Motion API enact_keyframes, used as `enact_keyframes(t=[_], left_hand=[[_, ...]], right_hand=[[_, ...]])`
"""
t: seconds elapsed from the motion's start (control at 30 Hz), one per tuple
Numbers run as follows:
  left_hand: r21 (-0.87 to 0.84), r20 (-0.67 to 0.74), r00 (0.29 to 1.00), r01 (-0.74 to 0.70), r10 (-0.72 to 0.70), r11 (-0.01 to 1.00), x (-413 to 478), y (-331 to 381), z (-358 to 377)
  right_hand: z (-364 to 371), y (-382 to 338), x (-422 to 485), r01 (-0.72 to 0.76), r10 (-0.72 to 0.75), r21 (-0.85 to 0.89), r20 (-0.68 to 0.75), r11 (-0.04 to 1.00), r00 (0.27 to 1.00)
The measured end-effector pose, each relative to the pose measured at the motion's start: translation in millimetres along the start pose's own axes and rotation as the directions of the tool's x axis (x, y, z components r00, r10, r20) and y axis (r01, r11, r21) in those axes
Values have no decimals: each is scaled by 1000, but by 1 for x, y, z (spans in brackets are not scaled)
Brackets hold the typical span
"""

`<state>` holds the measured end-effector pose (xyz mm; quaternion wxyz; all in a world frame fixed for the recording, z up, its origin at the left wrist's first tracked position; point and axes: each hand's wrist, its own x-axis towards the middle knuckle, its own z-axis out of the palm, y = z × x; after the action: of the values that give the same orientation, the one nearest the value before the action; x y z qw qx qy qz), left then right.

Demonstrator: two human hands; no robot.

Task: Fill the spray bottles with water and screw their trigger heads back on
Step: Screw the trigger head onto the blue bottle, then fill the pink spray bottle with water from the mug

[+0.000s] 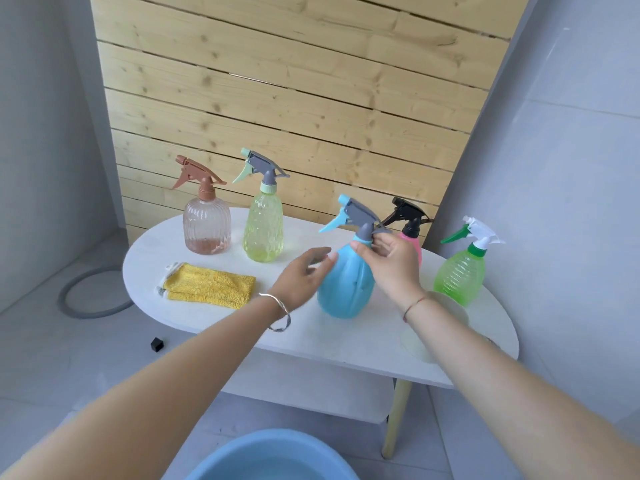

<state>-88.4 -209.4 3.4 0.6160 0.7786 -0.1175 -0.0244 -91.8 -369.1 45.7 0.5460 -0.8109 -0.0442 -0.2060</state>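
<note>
Blue bottle (pixel 346 289) stands upright near the front of your white oval table (pixel 346 337), between your two hands. Nearest you, at the bottom edge of the view, is the rim of a blue basin (pixel 270 455), below your forearms. Your left hand (pixel 301 275), a silver bangle (pixel 277 313) at the wrist, is loose and open at the bottle's left shoulder; motion blur hides whether the fingertips touch it. Your right hand (pixel 391 261), a red thread (pixel 414 304) at the wrist, has thumb and fingers curled round the collar of the bottle's grey head (pixel 360 213), whose light-blue trigger points left. Under your right forearm sits a pale, see-through vessel (pixel 414 341), mostly hidden. Left of the blue bottle lies a folded yellow cloth (pixel 211 285). To the right, near the table's end, stands a green bottle (pixel 459 275) with a white head and green trigger. Just behind your right hand is a pink bottle (pixel 414 242) with a black head, its body largely covered. Farther back on the left stand a yellow bottle (pixel 263 230) with a grey and mint head and, leftmost, a ribbed rose bottle (pixel 207 226) with a brown head and a shallow layer of liquid at its base. All five heads sit on their bottles. A grey hose ring (pixel 90 292) lies on the floor at left, and a pale plank wall (pixel 294 81) rises behind the table.
</note>
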Motion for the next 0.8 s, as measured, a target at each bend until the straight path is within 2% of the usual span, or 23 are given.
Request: enact_keyframes(t=[0.13, 0.4, 0.53, 0.67, 0.8], left_hand=[[-123, -22, 997, 74, -78, 990, 25, 13, -30], [-271, 25, 966, 254, -256, 929, 60, -1, -31], [-269, 21, 955, 291, -296, 918, 66, -17, -28], [-314, 15, 958, 277, -287, 908, 67, -23, -28], [-246, -14, 962, 262, -274, 933, 69, -26, -25]], right_hand=[[15, -18, 48, 79, -79, 10, 28, 997, 996], [54, 14, 91, -17, 17, 28, 16, 999, 1000], [64, 31, 88, -67, 66, 23, 22, 997, 998], [68, 36, 87, -57, 57, 32, 7, 998, 998], [68, 38, 88, -66, 65, 35, 8, 997, 998]])
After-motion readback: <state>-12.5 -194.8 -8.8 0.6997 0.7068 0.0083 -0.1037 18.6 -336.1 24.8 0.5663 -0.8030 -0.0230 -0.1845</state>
